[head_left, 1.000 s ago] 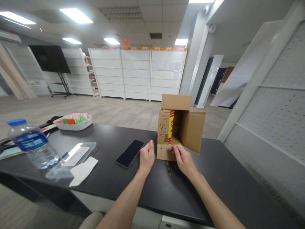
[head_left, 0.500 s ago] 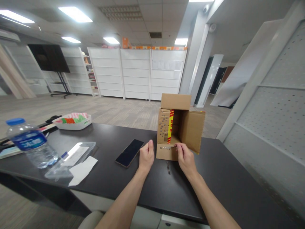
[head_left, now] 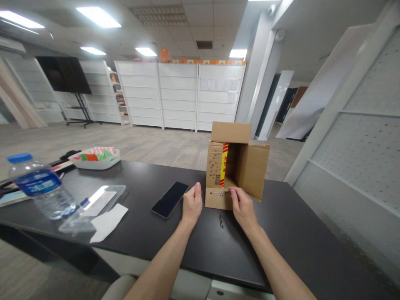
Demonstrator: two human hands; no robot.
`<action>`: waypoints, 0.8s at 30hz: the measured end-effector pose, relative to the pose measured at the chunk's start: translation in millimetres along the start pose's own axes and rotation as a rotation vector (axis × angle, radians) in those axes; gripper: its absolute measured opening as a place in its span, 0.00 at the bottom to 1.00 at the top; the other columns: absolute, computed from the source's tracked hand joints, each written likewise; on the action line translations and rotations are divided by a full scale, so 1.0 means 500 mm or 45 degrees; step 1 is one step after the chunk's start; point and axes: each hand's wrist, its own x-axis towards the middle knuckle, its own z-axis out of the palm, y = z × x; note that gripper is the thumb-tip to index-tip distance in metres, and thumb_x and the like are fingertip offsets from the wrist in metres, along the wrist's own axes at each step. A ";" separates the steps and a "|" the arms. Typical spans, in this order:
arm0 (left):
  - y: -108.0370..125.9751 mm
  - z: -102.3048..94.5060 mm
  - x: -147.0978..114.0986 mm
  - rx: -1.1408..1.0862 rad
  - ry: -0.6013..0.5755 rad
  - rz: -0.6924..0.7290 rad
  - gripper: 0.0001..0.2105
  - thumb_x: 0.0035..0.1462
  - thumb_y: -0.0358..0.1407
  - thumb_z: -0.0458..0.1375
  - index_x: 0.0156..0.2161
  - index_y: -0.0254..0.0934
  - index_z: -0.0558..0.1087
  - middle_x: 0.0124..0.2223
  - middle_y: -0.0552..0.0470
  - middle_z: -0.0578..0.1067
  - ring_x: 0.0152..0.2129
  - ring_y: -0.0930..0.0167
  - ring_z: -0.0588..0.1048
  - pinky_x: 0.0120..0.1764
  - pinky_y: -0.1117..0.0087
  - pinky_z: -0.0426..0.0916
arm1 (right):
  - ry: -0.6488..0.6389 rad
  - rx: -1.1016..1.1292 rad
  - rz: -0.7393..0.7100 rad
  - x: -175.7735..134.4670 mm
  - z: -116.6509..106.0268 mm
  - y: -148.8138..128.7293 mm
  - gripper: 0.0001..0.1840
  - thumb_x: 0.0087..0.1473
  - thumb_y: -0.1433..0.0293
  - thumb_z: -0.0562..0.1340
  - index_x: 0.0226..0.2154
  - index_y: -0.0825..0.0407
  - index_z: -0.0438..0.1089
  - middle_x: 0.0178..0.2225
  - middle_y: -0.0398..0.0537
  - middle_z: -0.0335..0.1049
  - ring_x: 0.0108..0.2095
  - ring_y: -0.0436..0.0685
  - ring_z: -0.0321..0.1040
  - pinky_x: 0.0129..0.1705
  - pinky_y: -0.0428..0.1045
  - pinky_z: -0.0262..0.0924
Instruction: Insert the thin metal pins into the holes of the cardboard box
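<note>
An opened cardboard box (head_left: 215, 162) stands on its side on the dark table, its opening towards me. On its lower flap (head_left: 215, 203) lies a row of small shiny pieces (head_left: 215, 193), too small to name. My right hand (head_left: 243, 206) is at this flap, thumb and forefinger pinched together at the right end of the row; what they grip is hidden. Between the box and the phone (head_left: 170, 200), my left hand (head_left: 192, 204) is closed with the thumb on top; its contents, if any, are hidden. Thin metal rods (head_left: 221, 218), perhaps long screws, lie between my hands.
To the left are a water bottle (head_left: 40, 187), a clear plastic case (head_left: 108, 200), a torn white paper (head_left: 109, 223) and a white basket (head_left: 95, 163) with colourful packets. The table's front edge runs below my forearms. A perforated panel (head_left: 368, 125) rises on the right.
My right hand's fingertips have shifted very slightly at the flap. My left hand and the things on the table look the same.
</note>
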 end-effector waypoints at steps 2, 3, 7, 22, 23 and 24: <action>0.001 0.000 0.000 0.002 0.000 0.004 0.19 0.62 0.44 0.44 0.21 0.38 0.49 0.20 0.59 0.50 0.19 0.77 0.51 0.25 0.71 0.46 | 0.004 -0.010 -0.022 0.000 0.001 0.001 0.16 0.63 0.63 0.48 0.38 0.51 0.68 0.38 0.51 0.72 0.39 0.57 0.68 0.43 0.52 0.62; 0.001 0.000 0.000 0.002 -0.001 0.005 0.19 0.62 0.44 0.44 0.21 0.38 0.49 0.20 0.59 0.50 0.19 0.77 0.51 0.25 0.71 0.46 | 0.004 -0.017 -0.037 0.001 0.000 0.000 0.15 0.63 0.63 0.48 0.39 0.51 0.68 0.38 0.51 0.72 0.39 0.57 0.68 0.43 0.52 0.62; 0.002 -0.001 0.000 0.013 -0.001 0.003 0.20 0.62 0.44 0.44 0.21 0.38 0.49 0.20 0.59 0.50 0.19 0.77 0.51 0.25 0.71 0.46 | -0.029 -0.048 -0.100 0.001 -0.002 -0.006 0.15 0.63 0.63 0.48 0.40 0.51 0.68 0.38 0.51 0.71 0.40 0.58 0.68 0.44 0.53 0.62; 0.009 -0.002 -0.001 -0.063 0.014 -0.012 0.21 0.60 0.48 0.45 0.21 0.38 0.50 0.19 0.59 0.51 0.19 0.77 0.51 0.24 0.71 0.46 | -0.031 -0.096 -0.088 0.003 -0.006 -0.014 0.17 0.63 0.62 0.48 0.39 0.51 0.69 0.37 0.52 0.70 0.39 0.58 0.67 0.43 0.53 0.61; 0.010 -0.002 -0.001 -0.068 0.019 -0.014 0.21 0.60 0.48 0.45 0.21 0.38 0.50 0.19 0.59 0.51 0.19 0.77 0.51 0.24 0.71 0.46 | -0.042 -0.101 -0.098 0.003 -0.006 -0.016 0.17 0.63 0.62 0.48 0.39 0.51 0.69 0.36 0.52 0.70 0.39 0.58 0.67 0.43 0.53 0.61; 0.011 -0.002 -0.001 -0.068 0.021 -0.013 0.21 0.60 0.48 0.45 0.21 0.38 0.50 0.19 0.59 0.51 0.19 0.77 0.51 0.24 0.71 0.46 | -0.057 -0.109 -0.108 0.003 -0.006 -0.018 0.17 0.63 0.62 0.48 0.39 0.51 0.69 0.36 0.52 0.70 0.38 0.58 0.67 0.43 0.53 0.61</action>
